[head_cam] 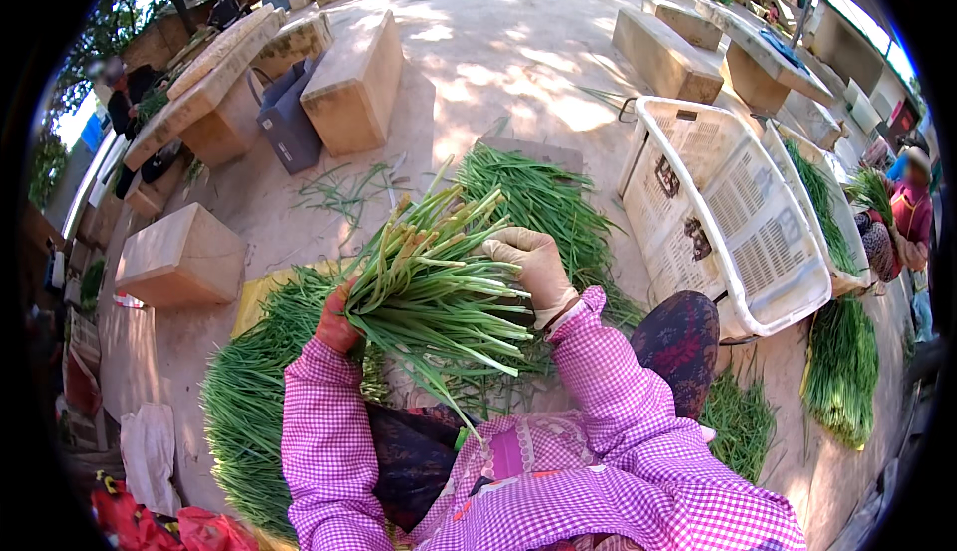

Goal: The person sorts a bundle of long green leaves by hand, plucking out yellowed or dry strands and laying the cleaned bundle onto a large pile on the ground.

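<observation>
A thick bunch of garlic chives is held up before me, its pale stem ends fanned forward and to the right. My left hand, in a reddish covering, grips the bunch from its left side. At the far right edge of the stems is my right hand, in a cream glove, thumb and fingers pinched on stems there. Its fingertips are partly hidden among them. Beneath my left forearm lies a large pile of chives on yellow sheeting. Another chive heap rests beyond my right hand.
A white plastic crate stands at the right, beside a second crate containing greens. Concrete blocks and a dark tote bag are ahead on the left. More chives lie at far right, near a seated person.
</observation>
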{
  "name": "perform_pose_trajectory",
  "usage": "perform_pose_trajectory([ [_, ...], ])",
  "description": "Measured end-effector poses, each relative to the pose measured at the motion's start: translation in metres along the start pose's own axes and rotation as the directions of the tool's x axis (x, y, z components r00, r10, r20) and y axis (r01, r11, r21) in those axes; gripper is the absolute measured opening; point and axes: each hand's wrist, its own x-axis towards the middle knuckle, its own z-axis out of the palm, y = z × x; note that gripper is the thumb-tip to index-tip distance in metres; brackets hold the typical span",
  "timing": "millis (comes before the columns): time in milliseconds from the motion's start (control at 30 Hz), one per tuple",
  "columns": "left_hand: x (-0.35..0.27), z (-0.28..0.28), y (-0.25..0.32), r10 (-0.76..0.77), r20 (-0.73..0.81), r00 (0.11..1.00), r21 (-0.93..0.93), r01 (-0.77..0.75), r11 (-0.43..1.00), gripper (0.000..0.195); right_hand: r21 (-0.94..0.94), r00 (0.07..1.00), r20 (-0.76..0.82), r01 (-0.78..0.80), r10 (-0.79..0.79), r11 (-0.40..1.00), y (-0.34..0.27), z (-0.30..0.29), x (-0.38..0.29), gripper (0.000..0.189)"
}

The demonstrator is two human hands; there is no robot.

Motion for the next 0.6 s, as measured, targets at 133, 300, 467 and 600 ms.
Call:
perform_pose_trajectory([
  [133, -0.01, -0.014, -0.024, -0.01, -0.012, 1.0, -0.024, 0.01, 1.0, 0.048, 0.114, 0.965, -0.093, 0.256, -0.246, 0.96, -0.026, -0.023, -0.009, 0.016],
  [300, -0.011, -0.017, -0.024, -0.038, 0.022, 0.999, -0.087, 0.04, 0.995, 0.052, 0.582, 0.87, -0.034, 0.417, -0.492, 0.698, -0.058, -0.069, -0.011, 0.028],
  [467, -0.007, -0.019, -0.034, -0.057, 0.109, 0.992, -0.101, 0.068, 0.993, 0.051, -0.405, 0.842, 0.168, 0.532, -0.512, 0.743, -0.081, -0.034, -0.014, 0.037],
  [600, -0.001, -0.006, -0.032, -0.151, 0.107, 0.983, -0.19, 0.169, 0.967, 0.052, -0.772, 0.711, 0.441, 0.612, -0.548, 0.171, -0.059, -0.001, 0.005, 0.032],
])
